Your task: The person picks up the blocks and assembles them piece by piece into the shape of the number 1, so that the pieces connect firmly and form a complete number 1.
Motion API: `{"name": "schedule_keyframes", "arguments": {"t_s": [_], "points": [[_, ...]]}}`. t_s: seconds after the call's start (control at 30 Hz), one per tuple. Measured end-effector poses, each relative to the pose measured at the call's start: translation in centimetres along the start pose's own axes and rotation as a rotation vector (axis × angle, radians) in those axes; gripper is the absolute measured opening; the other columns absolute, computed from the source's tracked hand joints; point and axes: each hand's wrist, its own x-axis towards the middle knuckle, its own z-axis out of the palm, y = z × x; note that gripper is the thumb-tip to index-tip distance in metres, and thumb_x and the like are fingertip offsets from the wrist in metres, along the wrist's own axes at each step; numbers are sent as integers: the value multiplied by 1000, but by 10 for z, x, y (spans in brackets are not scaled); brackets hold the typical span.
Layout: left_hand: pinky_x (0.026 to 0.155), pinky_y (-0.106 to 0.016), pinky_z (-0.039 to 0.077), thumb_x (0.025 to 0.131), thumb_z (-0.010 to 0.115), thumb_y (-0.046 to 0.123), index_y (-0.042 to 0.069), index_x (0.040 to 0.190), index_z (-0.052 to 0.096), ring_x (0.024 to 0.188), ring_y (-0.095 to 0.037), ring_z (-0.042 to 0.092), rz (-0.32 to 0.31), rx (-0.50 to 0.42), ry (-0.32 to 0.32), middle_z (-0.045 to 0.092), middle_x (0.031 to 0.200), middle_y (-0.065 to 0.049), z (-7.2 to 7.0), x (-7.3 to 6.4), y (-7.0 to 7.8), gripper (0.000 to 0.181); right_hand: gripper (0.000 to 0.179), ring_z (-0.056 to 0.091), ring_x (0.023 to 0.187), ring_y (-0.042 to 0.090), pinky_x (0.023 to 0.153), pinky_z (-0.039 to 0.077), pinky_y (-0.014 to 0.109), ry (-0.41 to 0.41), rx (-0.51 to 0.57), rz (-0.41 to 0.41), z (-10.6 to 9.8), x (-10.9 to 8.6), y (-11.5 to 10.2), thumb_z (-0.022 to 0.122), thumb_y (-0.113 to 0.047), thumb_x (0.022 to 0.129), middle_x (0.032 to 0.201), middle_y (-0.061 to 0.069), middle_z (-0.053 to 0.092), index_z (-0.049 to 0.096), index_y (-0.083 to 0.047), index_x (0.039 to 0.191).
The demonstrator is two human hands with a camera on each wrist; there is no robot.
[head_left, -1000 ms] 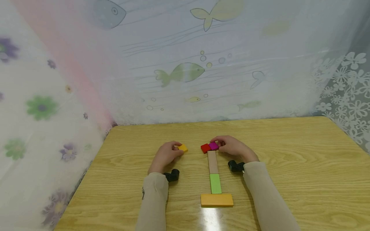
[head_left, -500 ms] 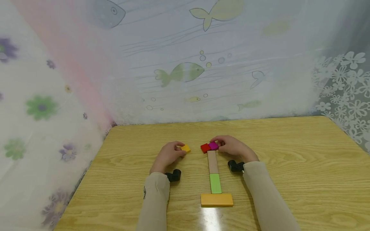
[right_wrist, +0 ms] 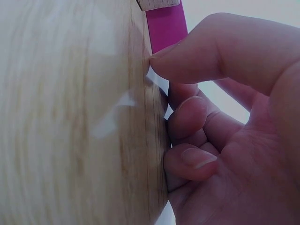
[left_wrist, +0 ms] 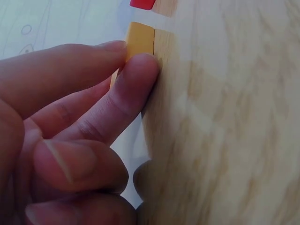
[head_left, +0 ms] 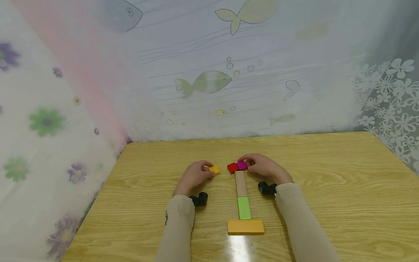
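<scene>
Between thumb and fingers, my left hand [head_left: 195,175] pinches a small yellow block [head_left: 214,170] low over the table; the left wrist view shows the yellow block [left_wrist: 140,38] at the fingertips. To its right, across a short gap, lies a red block [head_left: 232,167], corner to corner with a magenta block [head_left: 242,165]. My right hand [head_left: 262,165] pinches the magenta block, thumb at its near side and index finger behind. Below these, a plain wood block [head_left: 240,183], a green block [head_left: 243,208] and a wide orange block [head_left: 245,227] form a column.
The wood-grain table [head_left: 343,189] reaches back to a hanging curtain [head_left: 203,43] printed with fish. Another flowered curtain [head_left: 46,153] hangs along the left edge. A black wrist camera [head_left: 200,199] sits on the left wrist, another black camera [head_left: 266,188] on the right.
My left hand has slid to the right with the yellow block, narrowing the gap to the red block. The right hand and the other blocks have stayed put.
</scene>
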Motion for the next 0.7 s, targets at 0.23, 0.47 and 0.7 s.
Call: {"name": "schedule_keyframes", "arguments": {"t_s": [0.23, 0.47, 0.7], "points": [[79, -34, 41, 85, 61, 22, 12, 112, 56, 74, -13, 56, -17, -41, -11, 63, 77, 3, 2, 0, 1, 29, 40, 38, 63, 18, 57, 31, 30, -4, 11, 4, 0, 0, 0, 50, 0, 81, 80, 6, 48, 55, -13, 119], [81, -35, 40, 85, 61, 21, 11, 109, 54, 76, -12, 55, -24, -67, -7, 63, 77, 3, 4, 1, 3, 27, 40, 39, 63, 18, 58, 32, 30, -3, -7, 9, 1, 0, 1, 50, -1, 82, 81, 6, 49, 55, -14, 120], [81, -34, 41, 86, 60, 22, 12, 110, 54, 77, -12, 56, -21, -66, -17, 63, 78, 3, 4, 2, 4, 27, 40, 39, 63, 18, 57, 32, 30, -3, 3, 1, 0, 0, 0, 50, -1, 82, 81, 6, 49, 55, -14, 119]]}}
